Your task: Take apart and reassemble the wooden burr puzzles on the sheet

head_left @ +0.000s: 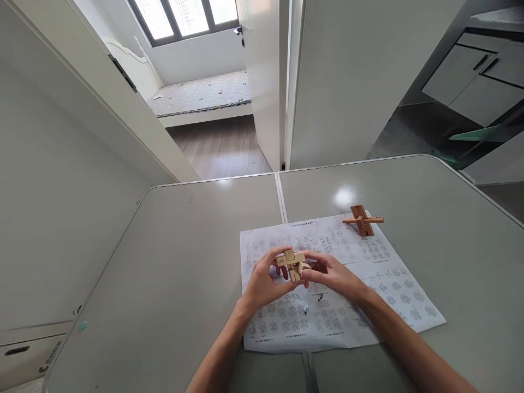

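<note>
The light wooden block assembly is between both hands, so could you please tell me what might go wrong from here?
The light wooden block assembly is held by the fingertips of the left hand and right hand above the printed sheet, so a loose block might slip out and drop.
The reddish-brown wooden cross stands at the sheet's far right corner; tugging the paper could shift or topple it.

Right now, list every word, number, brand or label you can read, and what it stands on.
No text reads with certainty.
White printed paper sheet: lines of print, too small to read.
Pale yellow wooden block puzzle: dark marks, too blurred.
Reddish-brown cross-shaped wooden puzzle: dark marks, too small.
Off-white drawer front, lower left: dark marks, too blurred.
</note>
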`<act>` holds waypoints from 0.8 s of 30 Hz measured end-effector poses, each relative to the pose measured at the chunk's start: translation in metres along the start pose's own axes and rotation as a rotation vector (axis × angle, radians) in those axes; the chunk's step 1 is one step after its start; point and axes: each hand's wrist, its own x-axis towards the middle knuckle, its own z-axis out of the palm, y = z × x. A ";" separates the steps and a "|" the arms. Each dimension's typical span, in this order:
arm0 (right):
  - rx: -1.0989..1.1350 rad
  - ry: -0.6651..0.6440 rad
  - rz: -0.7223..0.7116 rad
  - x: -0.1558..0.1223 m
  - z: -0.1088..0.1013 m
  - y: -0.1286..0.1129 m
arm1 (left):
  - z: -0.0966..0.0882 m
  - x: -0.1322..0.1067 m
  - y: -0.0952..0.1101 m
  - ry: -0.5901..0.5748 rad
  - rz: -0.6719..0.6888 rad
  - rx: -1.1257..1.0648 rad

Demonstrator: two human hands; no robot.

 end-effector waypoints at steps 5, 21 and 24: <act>0.049 0.049 0.022 -0.002 -0.002 0.001 | 0.000 0.000 0.001 -0.022 -0.001 0.029; -0.003 -0.031 0.054 -0.003 -0.008 0.000 | 0.000 -0.002 -0.002 -0.142 0.068 0.100; 0.012 -0.022 0.054 -0.004 -0.006 -0.002 | 0.000 -0.002 -0.003 -0.155 0.068 0.100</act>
